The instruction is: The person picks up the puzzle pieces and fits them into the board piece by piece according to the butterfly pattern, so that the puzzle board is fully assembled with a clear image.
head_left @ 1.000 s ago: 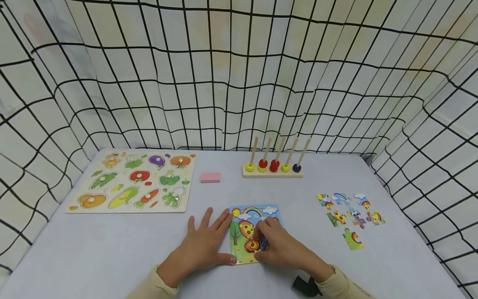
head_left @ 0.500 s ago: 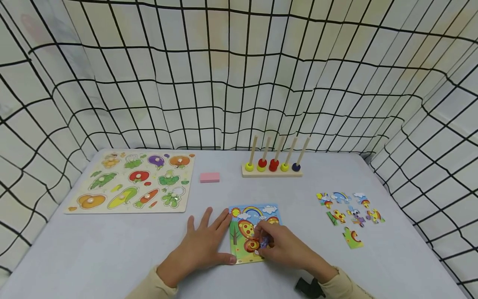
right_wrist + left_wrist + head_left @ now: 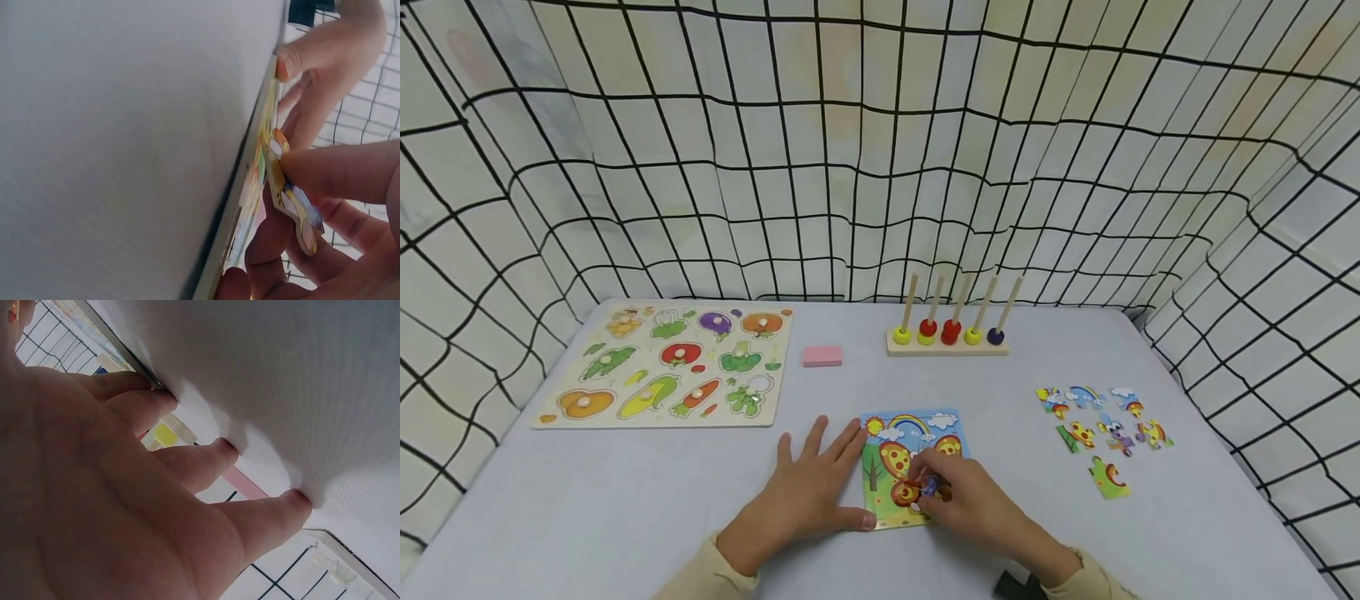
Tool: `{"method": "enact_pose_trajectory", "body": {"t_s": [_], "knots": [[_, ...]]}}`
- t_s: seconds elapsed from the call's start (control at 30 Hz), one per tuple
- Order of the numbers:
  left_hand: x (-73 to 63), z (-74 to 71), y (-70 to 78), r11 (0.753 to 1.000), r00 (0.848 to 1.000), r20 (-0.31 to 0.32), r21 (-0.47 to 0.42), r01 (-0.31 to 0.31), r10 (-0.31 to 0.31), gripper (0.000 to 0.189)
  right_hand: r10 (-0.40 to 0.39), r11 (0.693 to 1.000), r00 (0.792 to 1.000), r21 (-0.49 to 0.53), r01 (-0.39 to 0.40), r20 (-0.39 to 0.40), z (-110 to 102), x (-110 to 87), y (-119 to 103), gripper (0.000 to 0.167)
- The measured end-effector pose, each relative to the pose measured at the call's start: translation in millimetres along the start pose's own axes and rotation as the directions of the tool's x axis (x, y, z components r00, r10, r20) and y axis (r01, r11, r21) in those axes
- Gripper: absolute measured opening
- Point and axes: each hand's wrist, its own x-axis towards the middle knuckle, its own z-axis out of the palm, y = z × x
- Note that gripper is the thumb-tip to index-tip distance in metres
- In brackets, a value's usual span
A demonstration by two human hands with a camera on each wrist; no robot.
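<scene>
My left hand (image 3: 808, 496) rests on the white table with fingers spread, its thumb and index finger against the left edge of a colourful square jigsaw board (image 3: 910, 429). In the left wrist view its fingertips press on the cloth. My right hand (image 3: 973, 500) is over the board's right half. In the right wrist view, its thumb and fingers pinch a jigsaw piece (image 3: 290, 194), tilted on edge close over the board. Part of the piece's purple print shows in the head view. The hand hides the board's lower right.
Several loose jigsaw pieces (image 3: 1116, 437) lie at the right. A bead-peg counting stand (image 3: 947, 350) is at the back, with a pink block (image 3: 822, 357) to its left. The vegetable peg board (image 3: 655, 421) lies at the back left. Black netting (image 3: 865, 175) surrounds the table.
My right hand has shifted slightly toward the lower right, uncovering the board's upper right, and still pinches the jigsaw piece. My left hand stays in place.
</scene>
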Motion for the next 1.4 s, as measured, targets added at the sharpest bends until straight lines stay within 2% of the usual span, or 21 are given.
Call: {"method": "enact_pose_trajectory", "body": {"t_s": [0.1,0.23,0.5,0.7,0.9,1.17,1.4], "knots": [[0.4,-0.4,0.2,1.000,1.000,0.000,0.005,-0.001,0.001,0.115,0.007,0.999,1.000,-0.032,-0.008,-0.024,2.8,-3.4,-4.1,0.027],[0.5,0.0,-0.4,1.000,1.000,-0.004,0.014,-0.003,0.003,0.115,-0.021,0.998,0.999,-0.060,0.019,-0.034,3.7,-6.6,-9.0,0.028],[0.7,2.8,-2.8,1.000,1.000,-0.008,0.016,-0.017,0.017,0.113,-0.065,0.997,0.998,-0.036,0.064,-0.025,1.8,-11.3,-10.7,0.030],[1.2,4.7,-4.2,1.000,0.999,-0.029,0.009,-0.026,0.026,0.113,-0.057,0.998,0.991,-0.013,0.056,-0.119,-0.5,-14.3,-9.9,0.026],[1.7,3.5,-3.4,1.000,1.000,-0.021,-0.002,-0.022,0.022,0.114,-0.023,0.999,0.976,0.027,0.029,-0.215,-8.9,-19.9,-6.5,0.027],[1.6,2.1,-2.5,1.000,1.000,-0.011,-0.008,-0.017,0.017,0.114,0.075,0.995,0.967,0.076,-0.058,-0.245,-22.2,-29.5,3.1,0.023],[2.6,3.4,-3.3,1.000,1.000,-0.006,-0.008,-0.015,0.015,0.114,0.157,0.985,0.938,0.124,-0.124,-0.311,-39.2,-39.9,11.1,0.023]]}}
